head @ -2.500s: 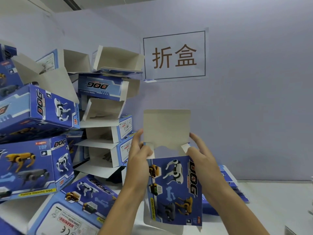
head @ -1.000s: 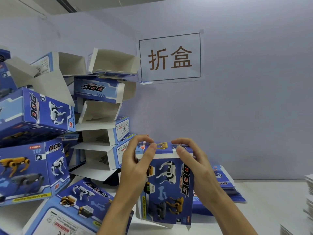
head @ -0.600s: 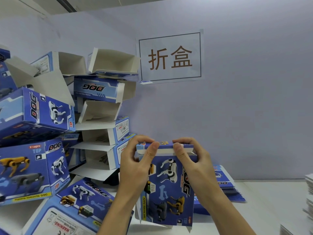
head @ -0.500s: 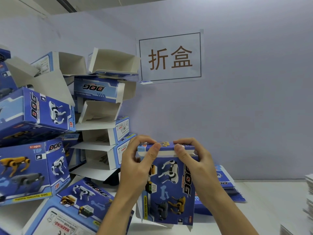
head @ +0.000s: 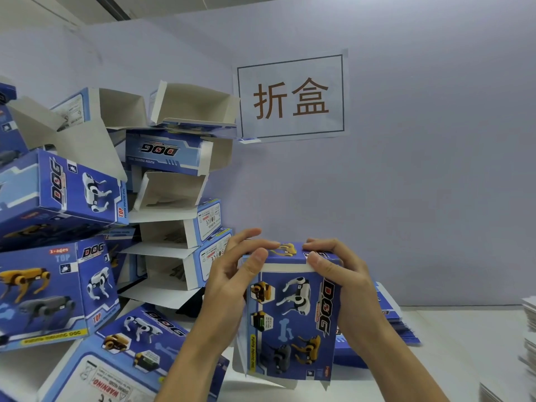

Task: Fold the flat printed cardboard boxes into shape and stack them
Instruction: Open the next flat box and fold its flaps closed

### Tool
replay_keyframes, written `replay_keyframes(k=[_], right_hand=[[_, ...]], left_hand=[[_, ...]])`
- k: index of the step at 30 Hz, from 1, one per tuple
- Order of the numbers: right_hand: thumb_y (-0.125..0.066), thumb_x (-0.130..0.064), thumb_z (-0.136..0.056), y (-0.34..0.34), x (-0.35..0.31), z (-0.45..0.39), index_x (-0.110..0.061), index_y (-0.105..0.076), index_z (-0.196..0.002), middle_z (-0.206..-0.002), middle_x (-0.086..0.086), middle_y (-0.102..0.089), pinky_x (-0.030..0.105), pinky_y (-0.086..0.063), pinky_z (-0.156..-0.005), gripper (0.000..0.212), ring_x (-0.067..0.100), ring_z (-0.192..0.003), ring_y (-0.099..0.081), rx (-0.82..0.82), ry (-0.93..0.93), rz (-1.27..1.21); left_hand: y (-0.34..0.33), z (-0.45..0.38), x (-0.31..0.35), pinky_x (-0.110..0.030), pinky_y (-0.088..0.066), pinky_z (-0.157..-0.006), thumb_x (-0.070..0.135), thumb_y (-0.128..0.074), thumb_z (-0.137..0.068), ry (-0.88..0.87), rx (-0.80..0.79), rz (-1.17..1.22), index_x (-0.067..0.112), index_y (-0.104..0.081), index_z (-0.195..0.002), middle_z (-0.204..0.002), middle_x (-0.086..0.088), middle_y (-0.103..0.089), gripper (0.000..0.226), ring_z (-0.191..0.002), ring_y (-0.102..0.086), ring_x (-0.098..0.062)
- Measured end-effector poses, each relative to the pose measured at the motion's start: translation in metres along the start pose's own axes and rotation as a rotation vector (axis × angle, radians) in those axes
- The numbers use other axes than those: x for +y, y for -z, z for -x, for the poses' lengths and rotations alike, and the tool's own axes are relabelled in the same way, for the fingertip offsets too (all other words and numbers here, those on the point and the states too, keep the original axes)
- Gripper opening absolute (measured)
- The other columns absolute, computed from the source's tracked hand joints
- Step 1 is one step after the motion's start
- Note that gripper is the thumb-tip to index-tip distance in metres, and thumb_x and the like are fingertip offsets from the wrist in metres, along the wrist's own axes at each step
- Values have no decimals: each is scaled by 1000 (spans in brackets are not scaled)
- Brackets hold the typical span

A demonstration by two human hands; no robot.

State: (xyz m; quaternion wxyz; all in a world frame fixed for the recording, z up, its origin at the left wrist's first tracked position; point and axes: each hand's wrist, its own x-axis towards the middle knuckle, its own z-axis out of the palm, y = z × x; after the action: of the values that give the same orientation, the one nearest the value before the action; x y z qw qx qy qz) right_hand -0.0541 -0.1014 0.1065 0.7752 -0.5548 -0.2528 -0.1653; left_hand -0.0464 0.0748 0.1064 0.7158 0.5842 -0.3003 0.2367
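Nearest, two bare forearms rise from the bottom edge and meet on a box (head: 293, 323) held upright above the table (head: 452, 369), just right of centre. Its blue front faces the camera, printed with robot dogs, a bone and the word DOG running down the right side. The left hand (head: 232, 282) grips the box's upper left corner, thumb pressed on the front edge of the top flap (head: 285, 252) and fingers curled over the top. The right hand (head: 339, 274) grips the upper right corner the same way, thumb on the flap's front edge, fingers wrapped over the top and down the right side. The flap lies folded down over the top, with a pale cardboard strip showing under its front edge. At the bottom the box is still open, with loose white flaps hanging below the print. To the lower left a folded box (head: 130, 361) lies tilted on the table with a warning label facing up. Behind the right wrist sits a low stack of flat blanks (head: 394, 323). Further left a leaning pile (head: 87, 213) of folded boxes climbs the wall, several with open ends showing bare cardboard. At the right edge, stacks of white sheets (head: 529, 320) are partly in view. Farthest back, a paper sign (head: 290, 97) with two brown characters is stuck on the pale wall (head: 435, 169).
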Motion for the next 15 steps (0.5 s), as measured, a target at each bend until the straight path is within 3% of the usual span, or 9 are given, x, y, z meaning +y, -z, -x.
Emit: replay_keyframes(k=[3, 6, 11, 15], right_hand=[[-69, -27, -72, 2, 1, -1, -22, -70, -82, -91, -2, -74, 33, -58, -55, 11, 30, -75, -74, 18, 11, -10], [-66, -27, -75, 3, 2, -1, -23, -66, -84, -83, 3, -72, 32, -57, -53, 10, 28, -71, -73, 6, 12, -44], [-65, -26, -74, 4, 3, 1, -23, -65, -84, -83, 2, -72, 33, -58, -55, 10, 29, -72, -72, -10, 4, -76], [-66, -26, -74, 4, 4, 1, -23, -66, -81, -85, -3, -74, 35, -58, -54, 8, 29, -72, -73, -8, 1, -75]], left_hand=[[-9, 3, 3, -28, -59, -79, 46, -66, -86, -31, -20, -70, 26, -78, -96, -130, 13, -55, 26, -128, -52, -9], [-16, 5, 7, -18, -57, -72, 35, -59, -85, -64, -17, -125, 19, -77, -100, -130, 11, -53, 28, -120, -54, 3], [-17, 5, 7, -27, -59, -75, 52, -67, -83, -30, -21, -49, 18, -78, -96, -129, 15, -55, 38, -126, -54, -9], [-9, 2, 4, -34, -59, -80, 65, -73, -73, 44, -55, 117, 15, -79, -92, -135, 8, -55, 54, -129, -56, -20]])
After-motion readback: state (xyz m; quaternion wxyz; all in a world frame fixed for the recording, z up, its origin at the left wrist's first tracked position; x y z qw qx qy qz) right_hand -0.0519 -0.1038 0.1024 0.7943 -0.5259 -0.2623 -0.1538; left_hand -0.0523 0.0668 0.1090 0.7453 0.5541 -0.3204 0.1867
